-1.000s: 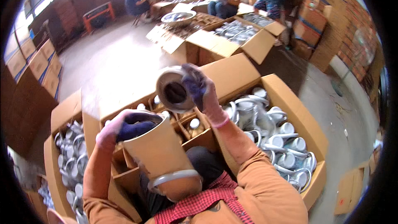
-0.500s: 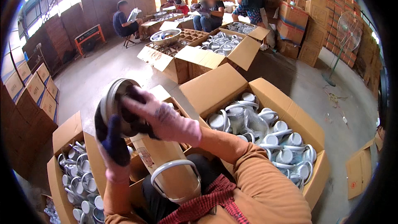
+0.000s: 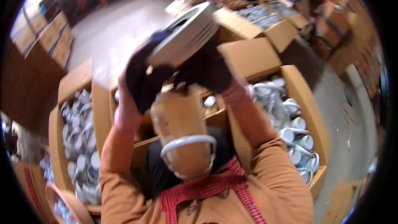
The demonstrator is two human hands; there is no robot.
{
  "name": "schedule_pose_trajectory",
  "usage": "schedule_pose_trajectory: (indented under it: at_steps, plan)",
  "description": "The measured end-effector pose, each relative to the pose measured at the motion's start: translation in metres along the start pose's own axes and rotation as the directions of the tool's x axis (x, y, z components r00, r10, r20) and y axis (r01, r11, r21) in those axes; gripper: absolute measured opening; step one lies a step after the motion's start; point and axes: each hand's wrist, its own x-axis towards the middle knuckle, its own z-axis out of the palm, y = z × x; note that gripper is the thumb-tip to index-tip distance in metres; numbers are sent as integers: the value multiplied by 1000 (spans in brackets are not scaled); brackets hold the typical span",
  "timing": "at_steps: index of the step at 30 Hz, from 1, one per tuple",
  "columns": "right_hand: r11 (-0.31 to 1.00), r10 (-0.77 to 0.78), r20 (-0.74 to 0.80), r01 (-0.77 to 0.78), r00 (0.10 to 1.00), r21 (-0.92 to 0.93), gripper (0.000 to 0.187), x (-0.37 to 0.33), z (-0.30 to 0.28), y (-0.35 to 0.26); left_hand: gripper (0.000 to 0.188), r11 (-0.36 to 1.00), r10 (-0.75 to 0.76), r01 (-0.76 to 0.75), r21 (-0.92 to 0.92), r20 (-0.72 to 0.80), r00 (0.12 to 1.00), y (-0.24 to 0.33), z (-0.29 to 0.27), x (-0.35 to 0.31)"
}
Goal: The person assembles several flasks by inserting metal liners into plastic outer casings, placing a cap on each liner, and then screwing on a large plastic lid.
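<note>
Both my hands wear gloves with dark palms and pink cuffs. They are raised in front of me around a grey, ridged, ring-shaped part (image 3: 188, 37), which is tilted and blurred by motion. My left hand (image 3: 145, 72) grips its left side. Closed at its lower right is my right hand (image 3: 207, 68), whose fingers are partly hidden beneath it. Below them a tan cylindrical flask body (image 3: 178, 114) with a printed picture leans in my lap. Its light grey carrying handle (image 3: 188, 141) arches across the end nearest me.
Cartons of grey-white lidded parts with handles stand at my left (image 3: 81, 132) and right (image 3: 286, 120). Between my knees is a divided carton (image 3: 215, 118). Further open cartons (image 3: 257, 20) lie ahead, near other people. A round tan tub (image 3: 68, 207) sits lower left.
My hands and the grey ring have moved right and up, and the ring has turned. My right hand has shifted from its face to its lower right. The view has tipped downward.
</note>
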Motion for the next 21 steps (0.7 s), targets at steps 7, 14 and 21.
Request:
schedule_pose_trajectory:
  at_steps: [7, 14, 21]
  plan:
    - [810, -421, -82, 334, 903, -482, 59, -1, -81, 21, 44, 691, -361, 371, -620, 148, 921, -95, -57, -31]
    - [803, -194, 148, 243, 970, -544, 41, 10, -35, 34, 45, 636, 3, 291, -715, 380, 925, -117, -37, -44]
    - [795, -233, 143, 273, 962, -542, 36, 9, -55, 51, 43, 766, -65, 253, -591, 320, 945, -115, -28, -51]
